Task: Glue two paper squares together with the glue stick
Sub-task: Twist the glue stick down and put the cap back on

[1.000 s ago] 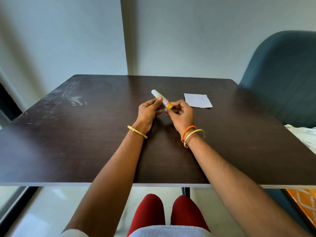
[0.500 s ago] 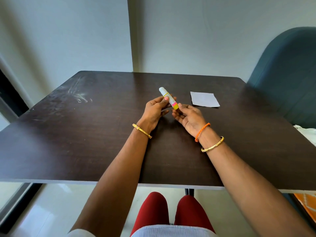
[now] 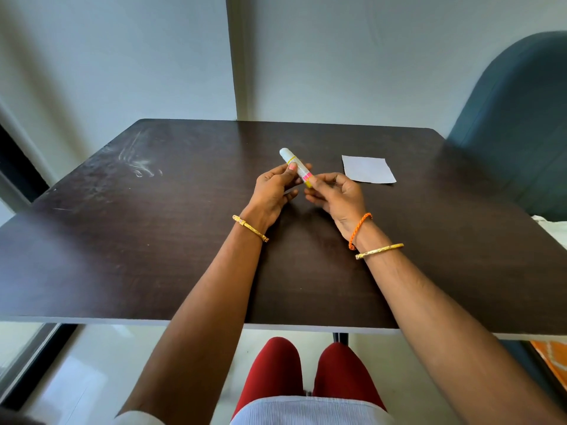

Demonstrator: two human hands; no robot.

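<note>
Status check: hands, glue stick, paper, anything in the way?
Left hand grips glue stick, cap on. Right hand pinches its lower end. Paper flat on table, untouched. Nothing in the way.

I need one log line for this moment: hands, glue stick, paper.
left hand: holds glue stick by body | right hand: pinches its lower end | cap: on | paper square: flat on table, untouched

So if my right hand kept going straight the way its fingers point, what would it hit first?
Probably the glue stick, whose lower end the right hand already pinches; just beyond is the left hand. Depth is unclear.
</note>
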